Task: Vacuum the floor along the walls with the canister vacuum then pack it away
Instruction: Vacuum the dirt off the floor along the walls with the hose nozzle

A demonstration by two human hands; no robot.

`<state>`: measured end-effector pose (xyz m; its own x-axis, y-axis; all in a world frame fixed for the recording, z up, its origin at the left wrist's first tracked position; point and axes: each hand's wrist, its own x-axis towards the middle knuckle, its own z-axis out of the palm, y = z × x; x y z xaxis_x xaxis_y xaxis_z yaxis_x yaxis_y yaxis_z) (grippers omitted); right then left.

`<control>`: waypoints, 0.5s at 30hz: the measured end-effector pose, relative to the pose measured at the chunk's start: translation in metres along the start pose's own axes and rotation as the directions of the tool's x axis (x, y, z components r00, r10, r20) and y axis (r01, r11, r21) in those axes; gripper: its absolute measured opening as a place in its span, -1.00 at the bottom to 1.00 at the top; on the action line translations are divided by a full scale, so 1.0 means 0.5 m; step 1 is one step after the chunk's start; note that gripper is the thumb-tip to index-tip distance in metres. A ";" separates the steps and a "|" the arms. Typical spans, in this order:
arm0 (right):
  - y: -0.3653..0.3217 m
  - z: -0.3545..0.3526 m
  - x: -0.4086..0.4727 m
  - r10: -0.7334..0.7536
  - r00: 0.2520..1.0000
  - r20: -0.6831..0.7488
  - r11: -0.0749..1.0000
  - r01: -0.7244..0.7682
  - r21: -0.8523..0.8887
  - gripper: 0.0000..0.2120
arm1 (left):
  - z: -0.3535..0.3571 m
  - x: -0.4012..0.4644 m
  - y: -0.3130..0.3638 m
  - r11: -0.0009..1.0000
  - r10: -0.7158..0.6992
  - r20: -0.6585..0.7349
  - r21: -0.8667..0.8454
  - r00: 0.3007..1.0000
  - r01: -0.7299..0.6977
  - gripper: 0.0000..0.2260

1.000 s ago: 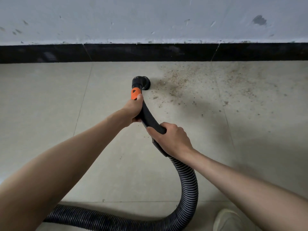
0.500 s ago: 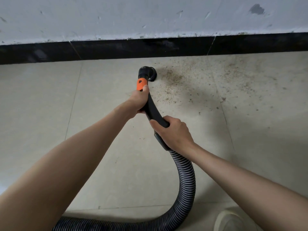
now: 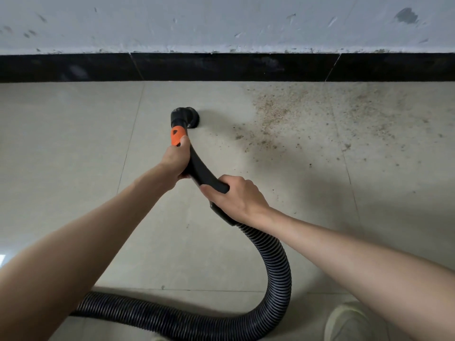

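A black curved vacuum handle (image 3: 200, 172) with an orange band (image 3: 177, 135) ends in a round black brush nozzle (image 3: 184, 116) set on the beige tile floor (image 3: 73, 143). My left hand (image 3: 176, 159) grips the handle just below the orange band. My right hand (image 3: 236, 198) grips its lower end where the ribbed black hose (image 3: 275, 264) starts. The hose loops down and left across the floor. Brown dirt and grit (image 3: 283, 119) lies to the right of the nozzle. The canister is out of view.
A black skirting strip (image 3: 221, 67) runs along the foot of a scuffed white wall (image 3: 221, 23) straight ahead. A pale shoe (image 3: 349, 323) shows at the bottom right, beside the hose loop. Tile joints cross the floor.
The nozzle has drawn back to the left, away from the dirt patch and the skirting. Both hands keep their grip on the handle, and the hose loop has shifted with them.
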<state>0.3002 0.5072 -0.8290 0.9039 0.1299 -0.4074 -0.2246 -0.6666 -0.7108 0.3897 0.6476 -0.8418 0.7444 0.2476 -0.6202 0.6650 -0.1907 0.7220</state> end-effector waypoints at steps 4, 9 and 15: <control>0.005 0.000 -0.041 0.003 1.000 0.031 1.000 -0.003 0.007 -0.57 | -0.003 -0.030 -0.031 1.000 -0.020 -0.026 -0.023 0.999 0.020 -0.67; 0.019 -0.002 -0.084 0.019 0.999 0.026 1.000 -0.018 -0.011 -0.59 | 0.014 -0.059 -0.054 0.999 -0.028 -0.007 -0.028 1.000 0.028 -0.68; 0.034 -0.005 -0.109 0.058 0.997 -0.046 0.997 -0.060 -0.053 -0.59 | 0.039 -0.074 -0.053 1.000 -0.021 0.041 -0.006 0.999 0.021 -0.67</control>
<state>0.2480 0.4869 -0.8171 0.9053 0.0570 -0.4209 -0.2592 -0.7110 -0.6536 0.3456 0.6248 -0.8441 0.7323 0.2122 -0.6471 0.6801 -0.1794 0.7108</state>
